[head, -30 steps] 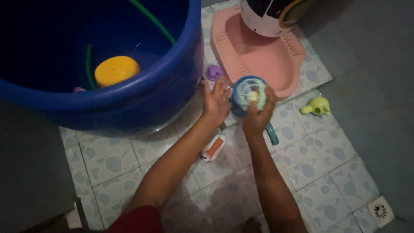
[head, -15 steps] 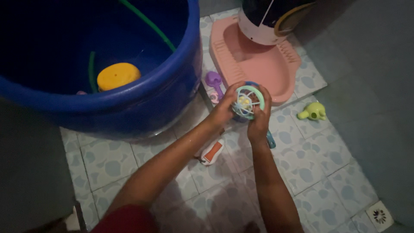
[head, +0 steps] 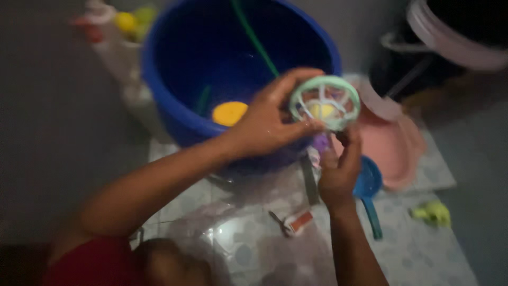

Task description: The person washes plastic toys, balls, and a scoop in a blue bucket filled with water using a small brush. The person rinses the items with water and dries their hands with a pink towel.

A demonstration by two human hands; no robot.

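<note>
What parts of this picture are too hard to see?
- Cage ball, head view: blurred by motion; the yellow piece inside is unclear, and the left hand covers its left side.
- Right hand: whether it touches the ball cannot be told.
- Blue tub: dark inside, its bottom is hidden.
- Dark bucket: cut off by the top and right edges.
- Green toy: too blurred to tell its shape.

Both forearms are bare from elbow to wrist, with nothing worn on the left hand (head: 264, 124) or the right hand (head: 338, 172). A dark red sleeve (head: 90, 265) covers the left upper arm at the near left.
</note>
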